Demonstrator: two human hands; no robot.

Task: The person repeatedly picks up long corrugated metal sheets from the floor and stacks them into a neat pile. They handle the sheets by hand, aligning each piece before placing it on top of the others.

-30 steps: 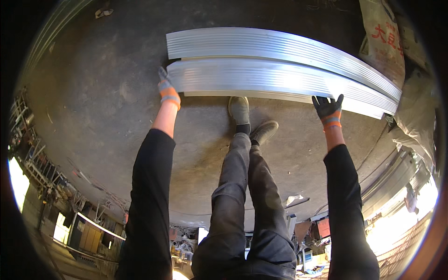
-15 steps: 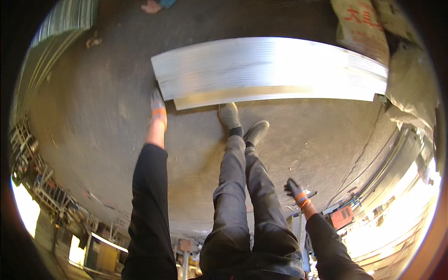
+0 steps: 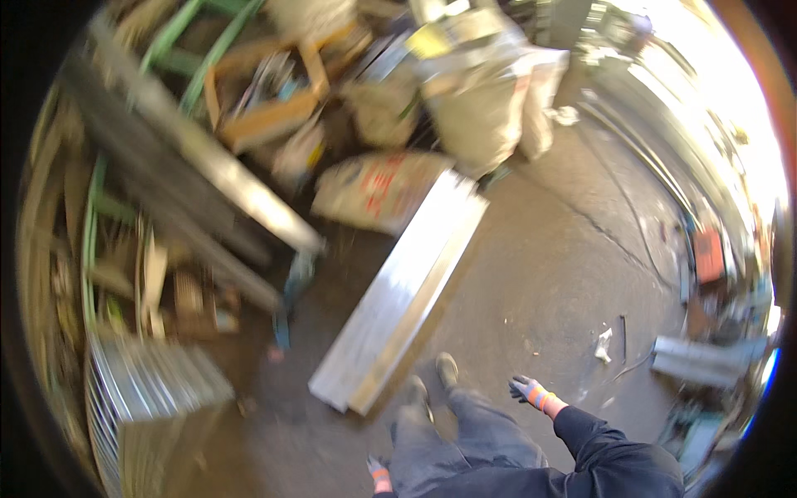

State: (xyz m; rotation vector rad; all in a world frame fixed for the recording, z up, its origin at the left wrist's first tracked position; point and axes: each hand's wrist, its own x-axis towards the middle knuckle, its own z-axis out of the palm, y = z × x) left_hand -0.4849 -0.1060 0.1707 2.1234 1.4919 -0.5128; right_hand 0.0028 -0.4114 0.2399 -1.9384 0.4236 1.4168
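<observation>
On the floor in front of my feet lies a stack of long, ribbed silver metal panels, slanting from near left to far right. My left hand, in a grey and orange glove, hangs beside my left thigh, apart from the panels; its fingers are small and blurred but look stretched out, with nothing in them. Out to the right, over bare floor, my right hand in a matching glove has its fingers apart and holds nothing. The panel stack is nearest to both hands, and neither touches it.
Left of the panels another person's hand shows below a blue sleeve. A pile of corrugated sheets stands at the left. Woven sacks lie past the panels' far end. A red machine and cables are at right.
My view has swung to the right, bringing the sacks and frames into sight. My left hand has come away from the panels' left end to my side; the right hand stays empty.
</observation>
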